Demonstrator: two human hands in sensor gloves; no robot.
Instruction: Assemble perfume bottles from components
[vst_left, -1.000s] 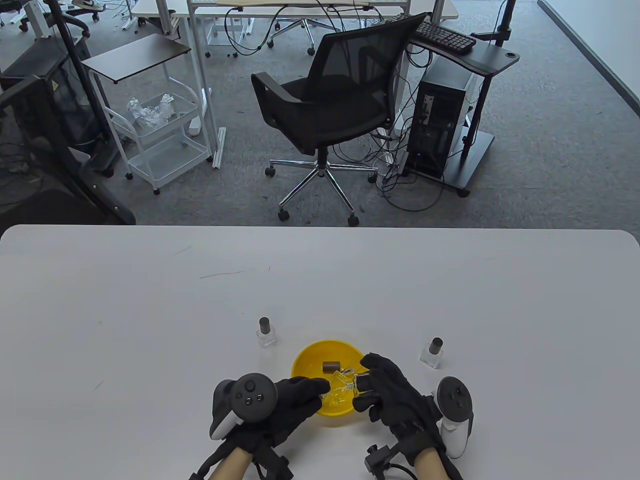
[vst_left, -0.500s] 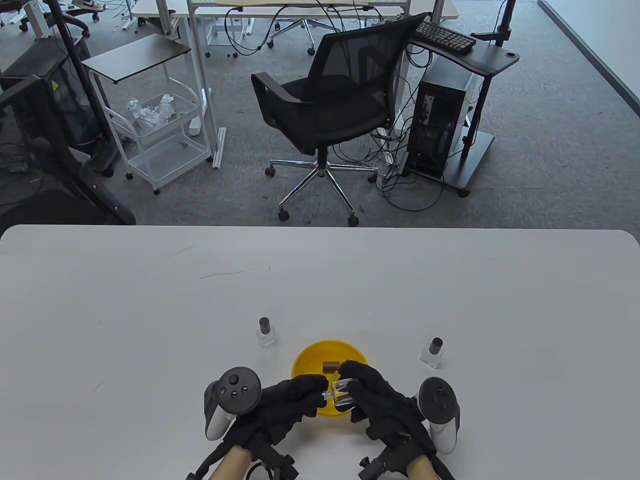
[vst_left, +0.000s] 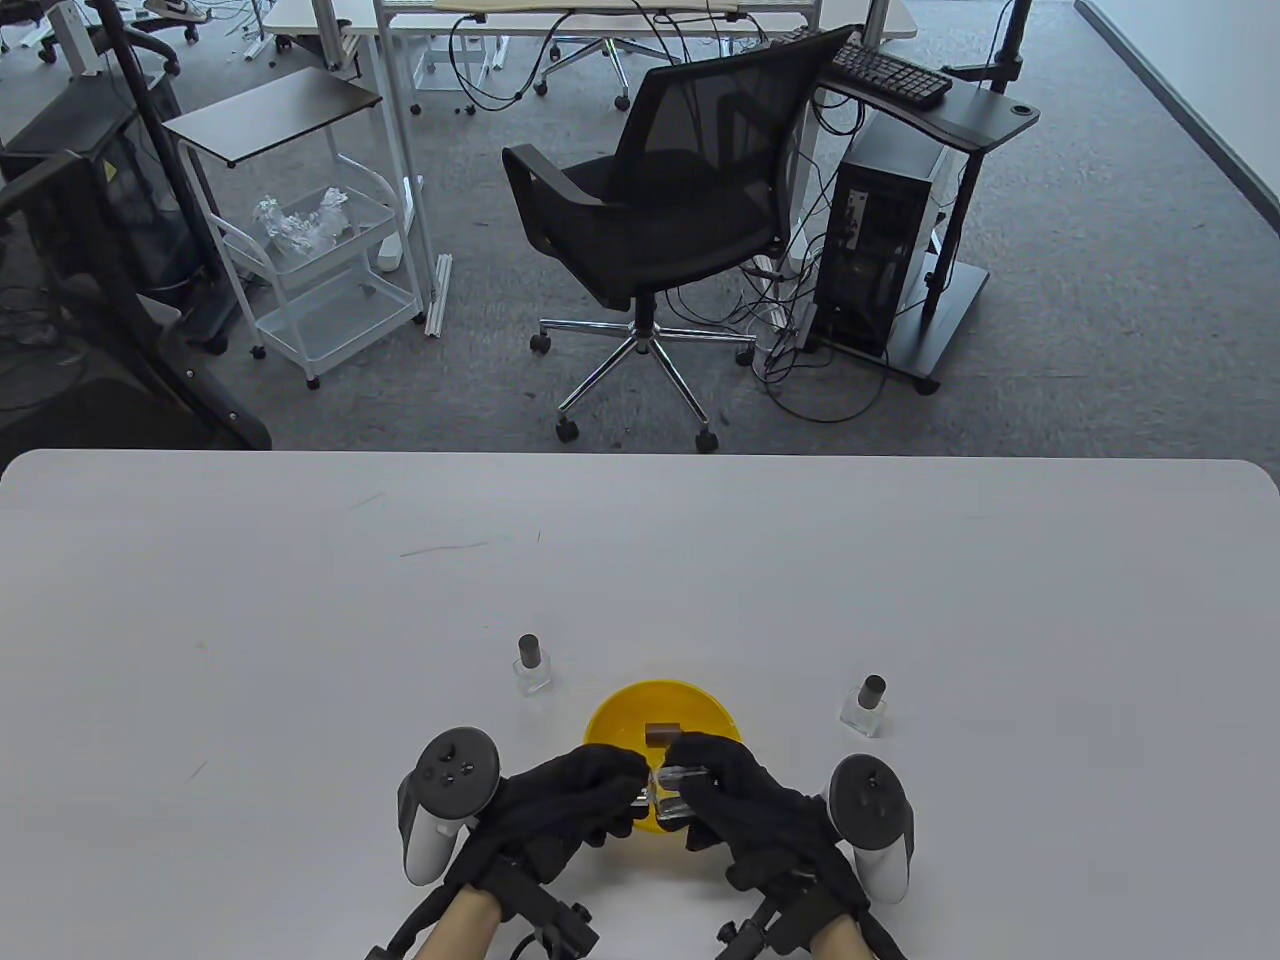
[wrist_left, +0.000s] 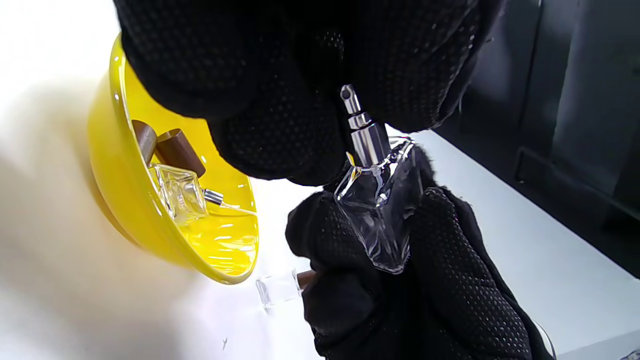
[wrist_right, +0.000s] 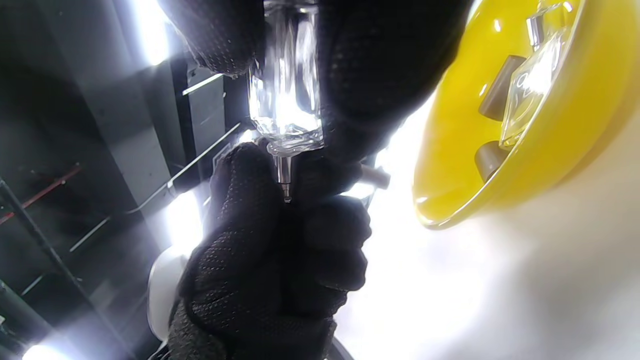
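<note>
**Seating the sprayer in the bottle**

Right hand (vst_left: 745, 805) clamps the bottle (wrist_left: 380, 210) above the bowl's (vst_left: 610, 720) near rim. Left hand (vst_left: 560, 810) pinches the sprayer (wrist_left: 362, 132) at the neck. Advice: keep both axes aligned, twist gently, steady the glass; a tilted start risks jamming

We saw a bright yellow bowl (vst_left: 610, 712) on the white table (vst_left: 300, 620) — brown caps (wrist_left: 177, 145) inside it, clear glass bottle (wrist_left: 380, 200), silver sprayer (wrist_left: 362, 130), and black dotted gloves (wrist_left: 440, 280).
</note>
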